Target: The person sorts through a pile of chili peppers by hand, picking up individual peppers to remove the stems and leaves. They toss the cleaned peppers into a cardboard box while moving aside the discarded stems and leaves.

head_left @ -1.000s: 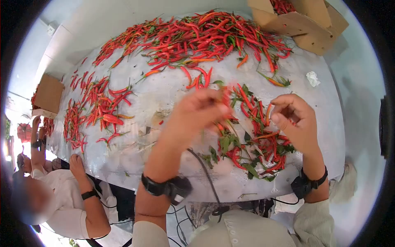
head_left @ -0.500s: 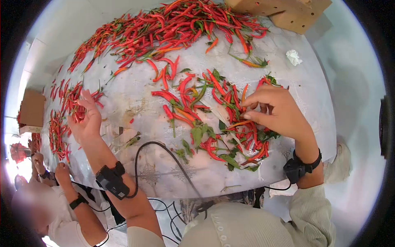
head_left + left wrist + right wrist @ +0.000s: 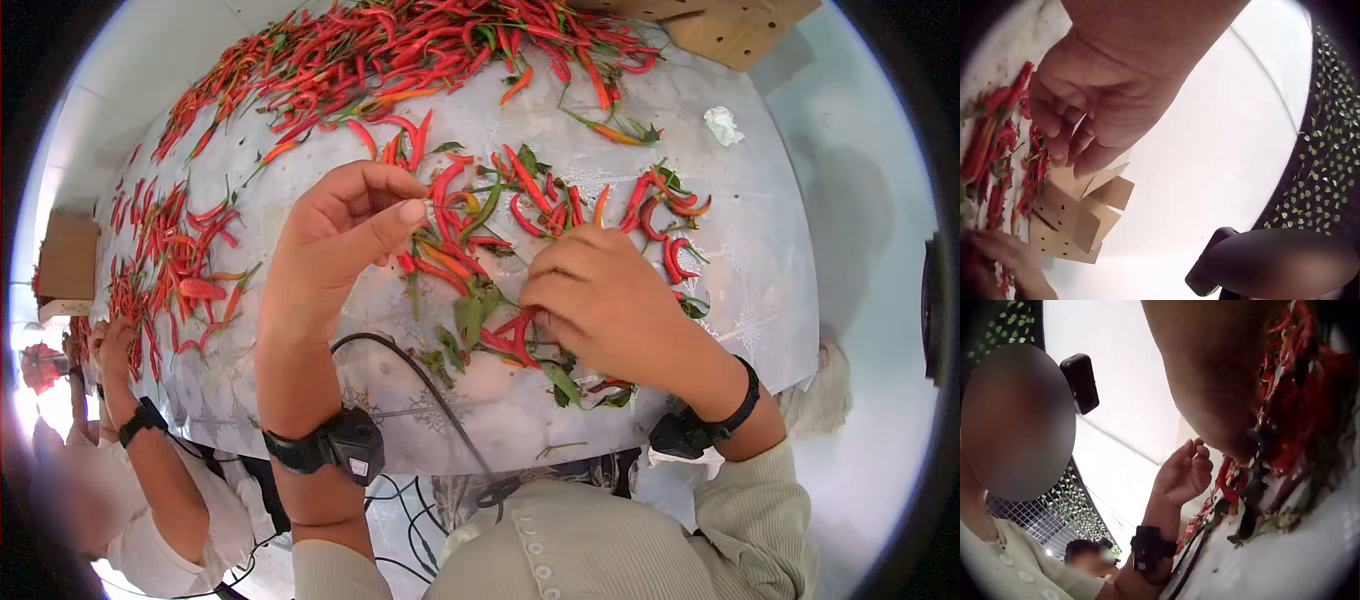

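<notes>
On the table a loose group of red chilies with stems and leaves lies before me. My left hand is at its left edge, thumb and index fingertips close together beside a yellow-orange chili and a curved green chili. I cannot tell whether a thin stem is between those fingertips. Bent over the middle of the group, my right hand has its fingers pointing down into the chilies, its fingertips hidden. Green leaves and a red chili show just left of it.
A big heap of chilies spans the back, and a smaller pile lies at the left. Cardboard boxes stand at the back right and far left. A black cable crosses the front. Another person works at the left.
My left hand carried a red chili leftward, spread its fingers over the left pile, and came back without that chili. My right hand moved left and down over the leafy group.
</notes>
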Demonstrator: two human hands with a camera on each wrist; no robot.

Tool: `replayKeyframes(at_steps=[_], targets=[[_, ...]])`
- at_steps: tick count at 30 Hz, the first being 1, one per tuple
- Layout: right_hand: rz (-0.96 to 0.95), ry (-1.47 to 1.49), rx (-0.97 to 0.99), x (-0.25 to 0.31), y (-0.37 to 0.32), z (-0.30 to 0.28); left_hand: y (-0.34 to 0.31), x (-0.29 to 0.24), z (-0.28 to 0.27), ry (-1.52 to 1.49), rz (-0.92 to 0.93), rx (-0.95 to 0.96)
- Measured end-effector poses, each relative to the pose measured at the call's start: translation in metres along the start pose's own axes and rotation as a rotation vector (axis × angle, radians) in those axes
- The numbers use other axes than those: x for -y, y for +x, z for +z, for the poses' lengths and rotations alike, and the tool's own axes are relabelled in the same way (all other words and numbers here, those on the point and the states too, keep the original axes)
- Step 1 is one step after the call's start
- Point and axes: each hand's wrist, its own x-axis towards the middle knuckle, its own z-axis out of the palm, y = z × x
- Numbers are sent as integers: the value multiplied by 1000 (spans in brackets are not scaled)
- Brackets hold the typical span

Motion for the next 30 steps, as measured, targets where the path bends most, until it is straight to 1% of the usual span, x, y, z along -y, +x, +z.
replayKeyframes(at_steps=[2, 3, 6, 9, 11, 12, 15, 18, 21, 22, 25, 28, 30], targets=[[88, 59, -97, -4, 0, -4, 1, 1, -4, 23, 14, -4], [133, 88, -146, -5, 0, -6, 1, 1, -3, 44, 16, 25], [358, 372, -242, -2, 0, -15, 0, 0, 8, 74, 8, 123], [357, 435, -343, -1, -1, -13, -3, 1, 22, 65, -36, 228], [304, 312, -370, 1, 1, -16, -5, -3, 26, 87, -72, 296], [278, 251, -384, 1, 1, -18, -4, -2, 24, 123, -116, 299], [151, 108, -455, -3, 2, -17, -5, 1, 28, 114, -16, 254], [165, 139, -465, -1, 1, -17, -7, 4, 29, 190, 69, 243], [203, 165, -461, -2, 2, -18, -8, 4, 30, 189, 212, 296], [215, 162, -461, -2, 2, -18, -10, 0, 33, 170, 216, 276], [196, 173, -452, -1, 2, -18, -10, 3, 32, 133, 151, 265], [183, 199, -442, -2, 2, -16, -10, 2, 31, 151, 166, 253], [275, 217, -435, -2, 2, -22, -9, -2, 23, 174, 217, 178]])
